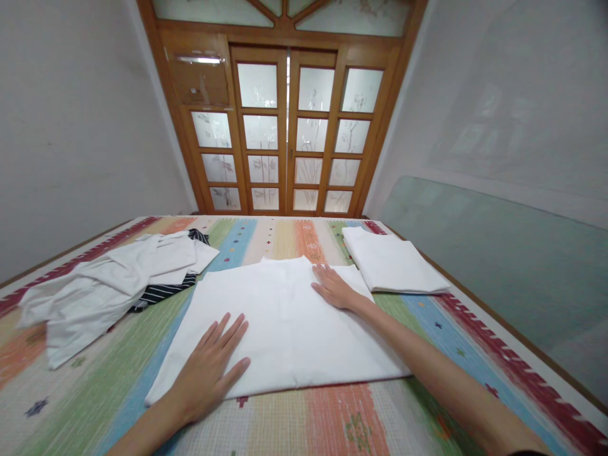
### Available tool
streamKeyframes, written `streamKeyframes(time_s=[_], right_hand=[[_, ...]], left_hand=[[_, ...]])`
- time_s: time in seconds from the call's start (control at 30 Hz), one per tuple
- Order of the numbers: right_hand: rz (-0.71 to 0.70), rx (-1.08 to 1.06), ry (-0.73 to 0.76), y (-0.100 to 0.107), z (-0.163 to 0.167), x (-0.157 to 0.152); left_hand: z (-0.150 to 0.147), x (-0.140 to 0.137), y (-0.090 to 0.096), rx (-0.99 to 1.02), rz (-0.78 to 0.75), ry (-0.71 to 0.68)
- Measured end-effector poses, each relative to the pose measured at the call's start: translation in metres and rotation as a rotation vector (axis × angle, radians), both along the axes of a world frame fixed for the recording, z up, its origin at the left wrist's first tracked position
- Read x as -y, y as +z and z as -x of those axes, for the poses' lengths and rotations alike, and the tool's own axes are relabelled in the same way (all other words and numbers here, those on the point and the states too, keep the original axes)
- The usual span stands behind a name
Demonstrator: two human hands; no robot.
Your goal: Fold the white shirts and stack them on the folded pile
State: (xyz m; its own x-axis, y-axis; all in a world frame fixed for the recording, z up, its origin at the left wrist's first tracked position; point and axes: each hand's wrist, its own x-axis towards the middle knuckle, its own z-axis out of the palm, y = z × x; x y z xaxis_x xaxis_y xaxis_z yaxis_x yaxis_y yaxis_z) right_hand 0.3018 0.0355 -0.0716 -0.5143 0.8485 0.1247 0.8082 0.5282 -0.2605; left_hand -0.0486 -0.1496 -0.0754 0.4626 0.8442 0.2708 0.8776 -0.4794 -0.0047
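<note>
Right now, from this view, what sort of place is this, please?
Probably a room in a home: a colourful striped cover is spread out, a white cloth lies flat on it, and wooden doors with plant-patterned panes stand beyond.

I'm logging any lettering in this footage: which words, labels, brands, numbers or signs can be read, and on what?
None can be read.
White cloth under both hands: no lettering shows.
Striped cover: decorative motifs, no readable text.
Glass panes: plant designs only.
Brown panel, upper left of the doors: a small pale mark, too blurred to read.
</note>
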Motion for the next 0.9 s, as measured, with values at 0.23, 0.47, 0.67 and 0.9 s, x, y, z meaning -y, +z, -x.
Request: streamKeyframes(time_s=[0.23, 0.47, 0.67, 0.9], right_hand=[[0.006, -0.058, 0.099, 0.012, 0.092, -0.031], [-0.028, -0.006, 0.064, 0.013, 0.125, -0.047], [-0.102, -0.062, 0.048, 0.019, 0.117, -0.048], [-0.075, -0.013, 0.011, 0.024, 0.118, -0.048]], left_hand=[[-0.056, 0.003, 0.017, -0.007, 0.142, -0.147], [-0.11, 0.015, 0.029, 0.025, 0.138, -0.41], [-0.106, 0.01, 0.009, -0.004, 0.038, -0.413], [-0.105, 0.024, 0.0, -0.177, -0.149, -0.444]])
